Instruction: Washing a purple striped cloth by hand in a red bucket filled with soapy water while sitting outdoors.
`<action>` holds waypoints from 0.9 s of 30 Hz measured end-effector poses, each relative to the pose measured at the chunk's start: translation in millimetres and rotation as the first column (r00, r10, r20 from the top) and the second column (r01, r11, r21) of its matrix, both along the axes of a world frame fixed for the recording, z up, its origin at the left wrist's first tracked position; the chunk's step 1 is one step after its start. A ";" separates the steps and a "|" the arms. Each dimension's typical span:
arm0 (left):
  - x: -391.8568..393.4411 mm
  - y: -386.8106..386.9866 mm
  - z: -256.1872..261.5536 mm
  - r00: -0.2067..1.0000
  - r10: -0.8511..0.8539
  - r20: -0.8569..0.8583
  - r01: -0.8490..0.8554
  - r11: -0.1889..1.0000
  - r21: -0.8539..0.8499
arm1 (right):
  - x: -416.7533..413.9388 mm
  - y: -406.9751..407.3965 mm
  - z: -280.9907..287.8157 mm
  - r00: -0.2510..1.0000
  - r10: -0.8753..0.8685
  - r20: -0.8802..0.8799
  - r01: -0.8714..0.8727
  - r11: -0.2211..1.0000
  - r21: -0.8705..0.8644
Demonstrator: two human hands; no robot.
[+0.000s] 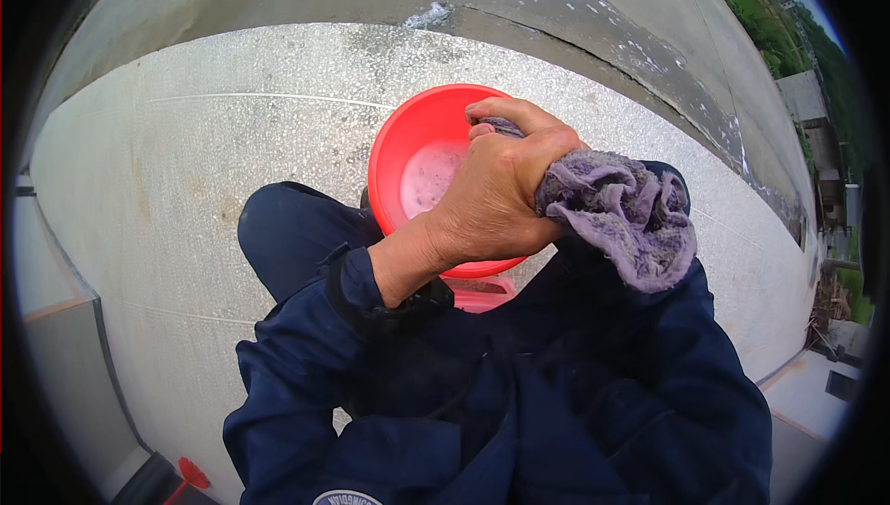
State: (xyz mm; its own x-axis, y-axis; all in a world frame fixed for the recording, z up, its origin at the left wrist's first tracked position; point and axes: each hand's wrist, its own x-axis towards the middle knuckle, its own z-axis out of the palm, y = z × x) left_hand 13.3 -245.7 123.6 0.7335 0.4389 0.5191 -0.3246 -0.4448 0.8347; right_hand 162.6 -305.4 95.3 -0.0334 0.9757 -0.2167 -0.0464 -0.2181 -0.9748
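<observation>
My left hand (497, 192) is closed on a wrung, twisted purple-grey rag (619, 213). One bunched end of the rag hangs out to the right, over my right knee; a short piece shows between the fingers at the upper left. My right hand is mostly hidden behind the left hand and the rag, and I cannot tell which fingertips are its own. Below the hands stands a round red plastic basin (389, 129) with sudsy water (427, 174) in it. My knees are spread on either side of the basin.
A pink-red plastic object (483, 294) shows between my legs, below the basin. The speckled floor (278, 129) ends at a curved edge, past which lies wet concrete (612, 25) with foam. A red bristled thing (193, 471) is at the lower left, near a wall (76, 366).
</observation>
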 end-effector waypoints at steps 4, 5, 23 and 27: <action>3.4 -15.7 -21.7 0.989 -0.125 -0.079 0.130 0.990 0.062 | -8.8 5.7 1.8 0.981 0.185 -0.056 -0.183 0.983 0.027; 6.2 -16.5 -26.9 0.989 -0.123 -0.083 0.128 0.990 0.053 | -12.1 16.4 -4.1 0.980 0.186 -0.063 -0.186 0.982 0.019; -26.2 123.9 -66.7 0.872 0.486 0.059 -0.138 0.360 -0.923 | 17.2 57.7 -17.3 0.944 0.107 -0.314 -0.073 0.990 0.119; -17.8 116.5 -60.3 0.896 0.429 0.118 0.023 0.219 -0.975 | 6.2 56.5 -24.1 0.994 -0.101 -0.045 0.099 0.994 -0.044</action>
State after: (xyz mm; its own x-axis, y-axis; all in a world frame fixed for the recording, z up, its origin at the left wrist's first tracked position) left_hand -4.4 -129.2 63.3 0.4364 0.8657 -0.2451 -0.6719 0.4947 0.5512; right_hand 168.8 -248.9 71.2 0.0531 0.9648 -0.2577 -0.1161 -0.2504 -0.9612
